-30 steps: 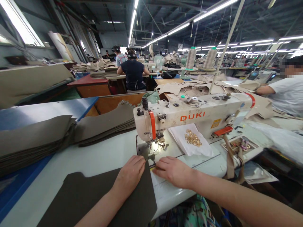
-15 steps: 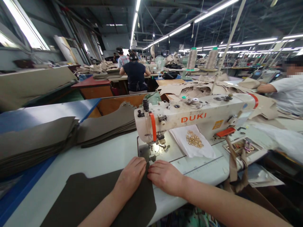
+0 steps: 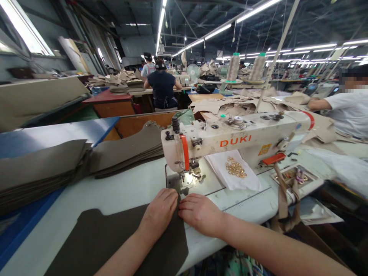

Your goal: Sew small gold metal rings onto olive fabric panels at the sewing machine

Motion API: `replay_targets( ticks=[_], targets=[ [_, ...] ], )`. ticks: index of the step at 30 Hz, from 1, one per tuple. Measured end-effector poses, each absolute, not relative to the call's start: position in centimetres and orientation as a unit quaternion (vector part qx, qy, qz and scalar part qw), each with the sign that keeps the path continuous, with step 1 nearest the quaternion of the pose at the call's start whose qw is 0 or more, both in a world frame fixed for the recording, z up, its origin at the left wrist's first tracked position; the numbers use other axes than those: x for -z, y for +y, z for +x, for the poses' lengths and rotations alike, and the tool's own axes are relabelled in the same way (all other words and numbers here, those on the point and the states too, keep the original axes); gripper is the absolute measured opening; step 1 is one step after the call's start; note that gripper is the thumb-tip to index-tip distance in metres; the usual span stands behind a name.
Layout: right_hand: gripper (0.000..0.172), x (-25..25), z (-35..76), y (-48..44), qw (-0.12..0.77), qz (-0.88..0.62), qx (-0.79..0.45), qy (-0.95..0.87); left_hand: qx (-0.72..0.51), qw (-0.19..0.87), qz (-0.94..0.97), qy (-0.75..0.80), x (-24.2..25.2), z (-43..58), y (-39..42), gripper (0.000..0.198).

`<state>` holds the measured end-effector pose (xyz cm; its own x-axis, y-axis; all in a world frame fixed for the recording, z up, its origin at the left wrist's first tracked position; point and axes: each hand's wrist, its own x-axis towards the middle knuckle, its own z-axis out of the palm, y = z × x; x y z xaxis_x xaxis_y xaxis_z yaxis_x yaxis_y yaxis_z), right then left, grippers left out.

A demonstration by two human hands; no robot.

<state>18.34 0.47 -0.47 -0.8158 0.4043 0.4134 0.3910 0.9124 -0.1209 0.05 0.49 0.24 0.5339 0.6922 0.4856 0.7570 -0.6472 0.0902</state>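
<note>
A dark grey-brown fabric piece (image 3: 115, 230) lies on the pale sewing table, its upper right corner near the needle area of a white sewing machine (image 3: 207, 143). My left hand (image 3: 161, 209) has its fingers together, closed on the fabric's edge just in front of the metal needle plate (image 3: 207, 182). Right beside it, my right hand (image 3: 199, 214) grips the same edge from the right, fingers pressed together. The fingertips of both hands nearly touch. What lies beneath the fingertips is hidden.
Stacks of dark fabric (image 3: 43, 165) lie at the left. Gold rings (image 3: 235, 167) rest on a white sheet (image 3: 250, 182) beneath the machine arm. A parts tray (image 3: 313, 180) and hanging straps (image 3: 283, 195) are at the right. Other people work beyond.
The camera view has shifted slightly. Both hands hold nearly the same place on the fabric, and the fabric lies almost as before.
</note>
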Motion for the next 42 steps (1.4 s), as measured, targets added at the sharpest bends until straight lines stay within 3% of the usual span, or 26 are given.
replay_targets(
  ticks=[13,27,42],
  targets=[
    [0.013,-0.1,18.1,0.5,0.239,-0.248,-0.007,-0.939,0.266,0.051,-0.864,-0.426,-0.6,0.1,0.2,0.026],
    [0.011,-0.5,17.9,1.1,0.192,-0.247,0.033,-0.949,0.287,0.044,-0.858,-0.423,-0.3,-0.2,-0.2,0.025],
    [0.008,-0.6,19.1,4.6,0.177,-0.265,0.044,-0.947,0.286,0.047,-0.86,-0.421,0.4,1.2,3.8,0.027]
  ],
)
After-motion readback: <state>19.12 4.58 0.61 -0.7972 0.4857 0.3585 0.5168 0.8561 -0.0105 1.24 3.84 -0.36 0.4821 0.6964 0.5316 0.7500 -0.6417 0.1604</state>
